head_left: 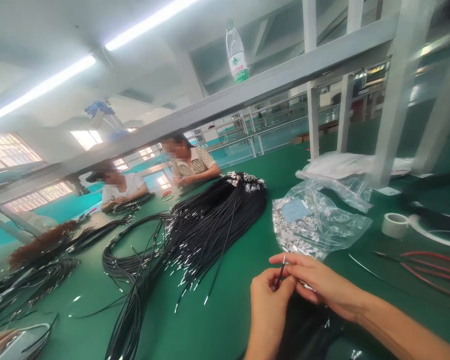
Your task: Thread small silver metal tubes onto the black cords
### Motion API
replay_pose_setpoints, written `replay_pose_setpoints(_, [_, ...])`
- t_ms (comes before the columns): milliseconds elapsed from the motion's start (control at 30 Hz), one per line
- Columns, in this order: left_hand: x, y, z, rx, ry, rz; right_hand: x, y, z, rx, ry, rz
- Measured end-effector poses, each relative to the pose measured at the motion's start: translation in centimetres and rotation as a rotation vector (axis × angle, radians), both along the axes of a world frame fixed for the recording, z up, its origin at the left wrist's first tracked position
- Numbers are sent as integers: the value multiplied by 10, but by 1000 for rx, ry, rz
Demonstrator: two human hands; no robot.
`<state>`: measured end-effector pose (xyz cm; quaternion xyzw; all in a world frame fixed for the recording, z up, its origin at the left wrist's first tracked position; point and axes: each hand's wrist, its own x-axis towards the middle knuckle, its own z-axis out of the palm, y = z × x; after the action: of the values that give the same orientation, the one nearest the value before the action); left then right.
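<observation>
My left hand (270, 302) is closed, pinching a thin black cable (280, 276) whose end points upward. A bright tip (284, 259) shows at the top of that cable. My right hand (318, 280) meets the left one there, with its thumb and forefinger at the cable's end. Small silver metal pieces (306, 286) show between the right hand's curled fingers; their exact shape is hard to make out. Just beyond the hands lies a clear plastic bag (322, 220) of similar silver pieces with a blue label (295, 210). Dark cables below my hands are blurred.
A large bundle of black cables (217, 215) with silver ends covers the green table (195, 330). At right lie a white tape roll (395, 225) and red wires (431, 257). A bottle (236, 57) stands on the grey beam (210, 107). Two people sit opposite; another hand (0, 342) shows lower left.
</observation>
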<state>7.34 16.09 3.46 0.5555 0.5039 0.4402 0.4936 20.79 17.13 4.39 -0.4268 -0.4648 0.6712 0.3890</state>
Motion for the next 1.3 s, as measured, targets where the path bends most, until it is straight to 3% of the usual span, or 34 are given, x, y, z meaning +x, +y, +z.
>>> replay_pose_setpoints(133, [3,-1,-3,-23,14,27,-5,-2,-8,-21,14,-18])
replay_pose_setpoints(300, [1,-3,8,-15,68,95,-3,3,-15,-85,72,-81])
replay_pose_setpoints(467, [-5,-3,11,-19,164,137,1,5,-9,-58,7,28])
replay_pose_setpoints(633, [-4,-5,6,45,198,137,2,6,-4,-69,-13,-56])
replay_pose_setpoints(833, [-4,-11,2,267,523,92,17,16,-3,2,68,-198])
replay_pose_setpoints(1100, [-3,-12,2,208,757,16,15,12,10,72,-41,-220])
replay_pose_setpoints(1300, [-2,-12,4,164,841,-1,15,15,8,209,-256,-261])
